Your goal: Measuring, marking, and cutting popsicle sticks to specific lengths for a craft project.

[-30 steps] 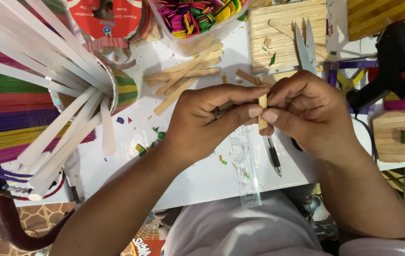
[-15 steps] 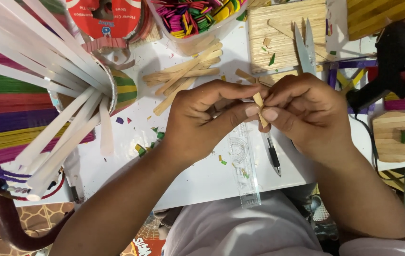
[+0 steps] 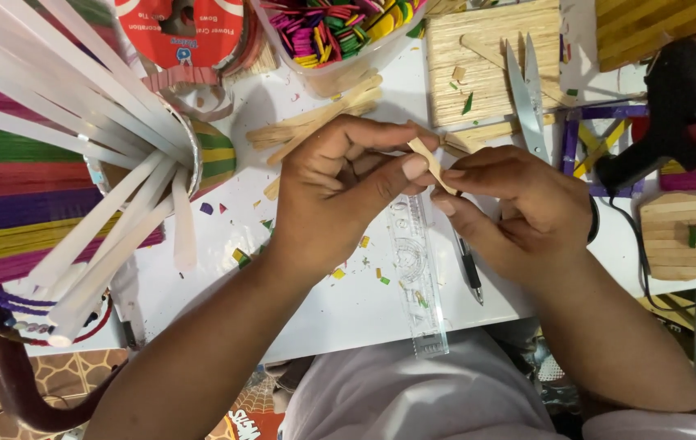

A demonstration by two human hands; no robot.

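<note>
Both hands meet over the middle of the white table (image 3: 340, 318), working one small plain wooden stick (image 3: 432, 165). Left hand (image 3: 340, 191) is curled mostly closed, thumb and forefinger pinching the stick's near end, other fingers folded in toward the palm. Right hand (image 3: 511, 216) also nearly closed, fingertips pressed on the same stick from the other side, thumb underneath; a dark band shows at its wrist. The stick sits tilted between the two sets of fingertips, raised off the table, only its upper part visible. Directly below the hands lies a clear plastic ruler (image 3: 416, 285), running toward the table's near edge, with a dark pen (image 3: 469, 273) just beside it, partly under the right hand. Behind the left hand, a loose heap of plain wooden sticks (image 3: 307, 122) lies on the table. Farther back, a clear tub of coloured sticks (image 3: 340, 33). Right of that, a flat panel of glued plain sticks (image 3: 486, 65) with metal snips (image 3: 525, 98) lying across its edge. Black glue gun (image 3: 674, 106) at far right, well apart from the hands. Left side: a holder full of long white strips (image 3: 79, 163) fanning outward, above stacked coloured sticks (image 3: 22, 195). Small coloured scraps (image 3: 242, 257) scattered on the table near the left wrist.
</note>
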